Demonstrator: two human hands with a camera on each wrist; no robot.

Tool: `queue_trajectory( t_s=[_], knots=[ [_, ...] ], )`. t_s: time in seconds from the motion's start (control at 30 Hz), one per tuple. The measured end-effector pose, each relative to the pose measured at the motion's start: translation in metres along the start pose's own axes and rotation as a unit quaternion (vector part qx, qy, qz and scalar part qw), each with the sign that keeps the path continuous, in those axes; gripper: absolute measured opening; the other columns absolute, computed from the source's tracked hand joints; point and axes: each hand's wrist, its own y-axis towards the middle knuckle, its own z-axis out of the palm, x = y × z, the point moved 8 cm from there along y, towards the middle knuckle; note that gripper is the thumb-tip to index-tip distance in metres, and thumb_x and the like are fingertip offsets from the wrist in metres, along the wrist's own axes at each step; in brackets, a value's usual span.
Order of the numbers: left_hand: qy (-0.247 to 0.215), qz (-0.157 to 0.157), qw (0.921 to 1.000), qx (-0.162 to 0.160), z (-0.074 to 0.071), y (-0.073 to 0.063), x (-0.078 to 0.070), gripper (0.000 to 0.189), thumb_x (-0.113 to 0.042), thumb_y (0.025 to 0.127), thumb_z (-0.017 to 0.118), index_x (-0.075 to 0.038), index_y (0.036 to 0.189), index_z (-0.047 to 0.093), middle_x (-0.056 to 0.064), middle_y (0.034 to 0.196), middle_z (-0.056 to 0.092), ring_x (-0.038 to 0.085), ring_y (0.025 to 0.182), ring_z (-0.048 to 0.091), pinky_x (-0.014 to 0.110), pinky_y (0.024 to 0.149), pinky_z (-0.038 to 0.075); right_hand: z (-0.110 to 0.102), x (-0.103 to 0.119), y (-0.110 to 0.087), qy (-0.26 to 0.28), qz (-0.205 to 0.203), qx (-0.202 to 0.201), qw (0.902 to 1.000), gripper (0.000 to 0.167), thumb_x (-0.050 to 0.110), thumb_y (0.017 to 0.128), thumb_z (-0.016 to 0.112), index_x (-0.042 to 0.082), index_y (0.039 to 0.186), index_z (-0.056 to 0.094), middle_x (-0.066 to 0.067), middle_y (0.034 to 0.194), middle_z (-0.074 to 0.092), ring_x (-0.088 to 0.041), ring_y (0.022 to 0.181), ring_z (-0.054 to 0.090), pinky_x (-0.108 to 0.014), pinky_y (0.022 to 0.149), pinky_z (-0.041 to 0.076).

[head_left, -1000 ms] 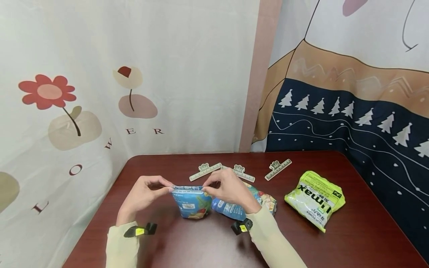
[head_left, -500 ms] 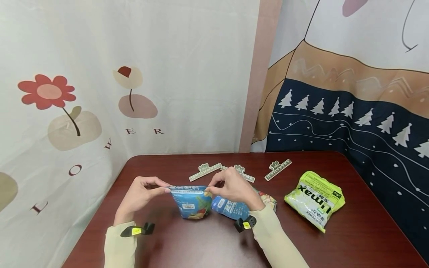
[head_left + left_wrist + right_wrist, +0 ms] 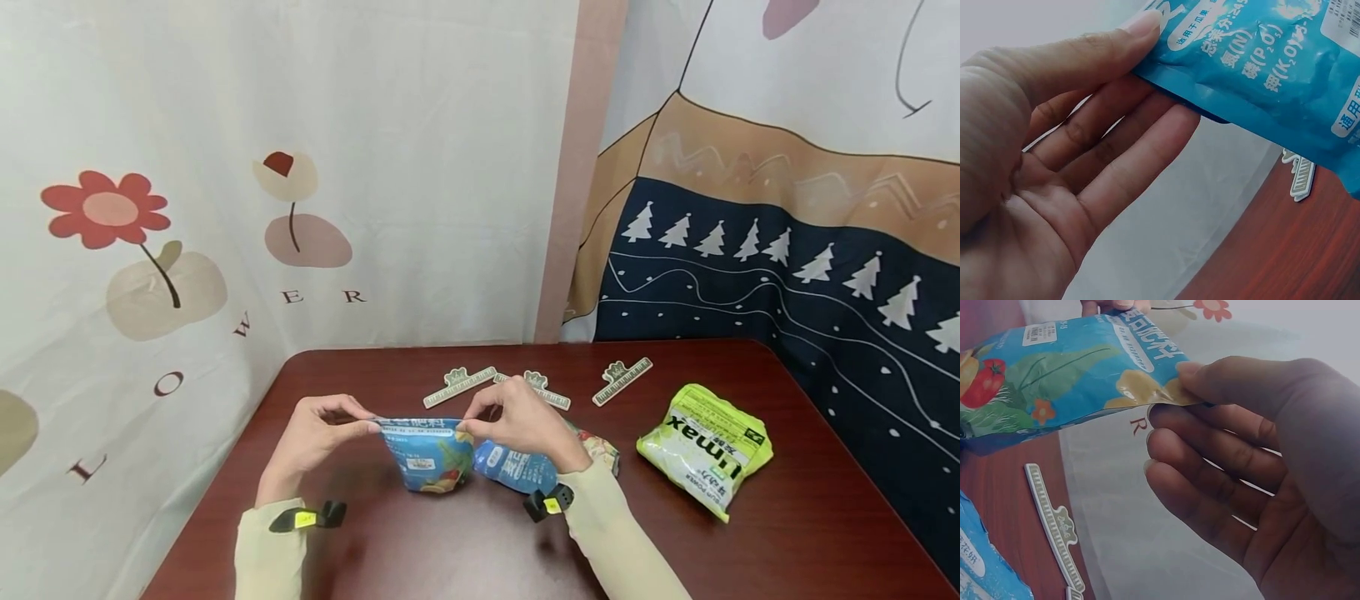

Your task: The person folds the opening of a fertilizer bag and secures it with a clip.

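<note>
A blue fertilizer bag (image 3: 423,458) with vegetable pictures stands upright on the table, its top edge stretched between both hands. My left hand (image 3: 313,437) pinches the top left corner between thumb and fingers. At the opposite corner, my right hand (image 3: 521,425) pinches the edge the same way. The right wrist view shows the thumb pressing on the bag (image 3: 1066,375) near a yellow pepper picture, the other fingers beneath. In the left wrist view, the thumb lies over the printed side of the bag (image 3: 1260,75) and the fingers are behind it.
Another blue bag (image 3: 517,468) lies right of the held one, partly hidden by the right hand. A green-and-white bag (image 3: 708,450) lies farther right. Three ruler-like clips, among them a left clip (image 3: 460,385) and a right clip (image 3: 622,381), lie along the table's back.
Over the last second both hands have shifted slightly apart, the right one moving right along the bag's top edge. The top edge looks more stretched, showing more of its print.
</note>
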Motion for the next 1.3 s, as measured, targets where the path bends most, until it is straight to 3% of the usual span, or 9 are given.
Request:
queue_trajectory(
  t_s=[0.13,0.4,0.6,0.77,1.0,1.3],
  knots=[
    [-0.009,-0.002,0.9999,0.013,-0.001,-0.001,0.002,0.018,-0.009,0.082,0.086,-0.002,0.097,0.079,0.002,0.09,0.078,0.015,0.079,0.071,0.034,0.07,0.061,0.001,-0.001,-0.001,0.017,0.008,0.009,0.9998,0.006,0.024,0.094,0.077,0.02,0.091,0.08,0.002,0.073,0.076,-0.012,0.063,0.069,-0.021,0.055,0.049],
    [-0.026,0.01,0.9993,0.026,0.0,-0.002,0.003,0.02,-0.006,0.084,0.083,0.001,0.102,0.078,0.003,0.094,0.078,0.016,0.085,0.071,0.032,0.071,0.061,-0.006,-0.013,-0.002,0.032,0.044,-0.008,0.9985,0.021,0.039,0.098,0.069,0.022,0.098,0.081,0.007,0.082,0.076,-0.009,0.072,0.068,-0.026,0.065,0.056],
    [-0.027,0.025,0.9991,0.023,0.001,-0.003,0.002,0.019,-0.006,0.084,0.084,0.001,0.101,0.078,0.002,0.094,0.078,0.013,0.087,0.071,0.028,0.069,0.059,-0.014,-0.027,0.003,0.02,0.076,-0.024,0.9966,0.019,0.033,0.099,0.069,0.022,0.112,0.077,0.004,0.1,0.077,-0.011,0.086,0.069,-0.03,0.078,0.059],
    [-0.028,0.027,0.9989,0.024,0.001,-0.002,0.003,0.019,-0.007,0.085,0.083,0.0,0.102,0.078,0.005,0.095,0.078,0.015,0.088,0.07,0.028,0.071,0.059,-0.015,-0.039,0.009,-0.006,0.101,-0.018,0.9947,0.03,0.029,0.097,0.072,0.017,0.125,0.071,0.0,0.114,0.074,-0.018,0.104,0.068,-0.043,0.094,0.058],
    [-0.025,0.028,0.999,0.024,0.0,-0.003,0.005,0.019,-0.008,0.084,0.084,-0.001,0.101,0.079,0.007,0.095,0.078,0.017,0.089,0.07,0.028,0.072,0.059,0.0,-0.061,0.022,-0.062,0.119,0.029,0.9905,0.045,0.032,0.096,0.074,0.019,0.137,0.063,-0.003,0.138,0.066,-0.025,0.125,0.062,-0.044,0.105,0.053],
    [-0.028,0.03,0.9987,0.029,0.001,0.0,0.005,0.02,-0.007,0.084,0.083,-0.001,0.102,0.078,0.007,0.096,0.078,0.017,0.089,0.071,0.029,0.072,0.06,0.01,-0.073,0.045,-0.137,0.109,0.091,0.9803,0.055,0.027,0.096,0.074,0.013,0.145,0.057,-0.005,0.147,0.059,-0.027,0.141,0.05,-0.048,0.117,0.043]
  ],
)
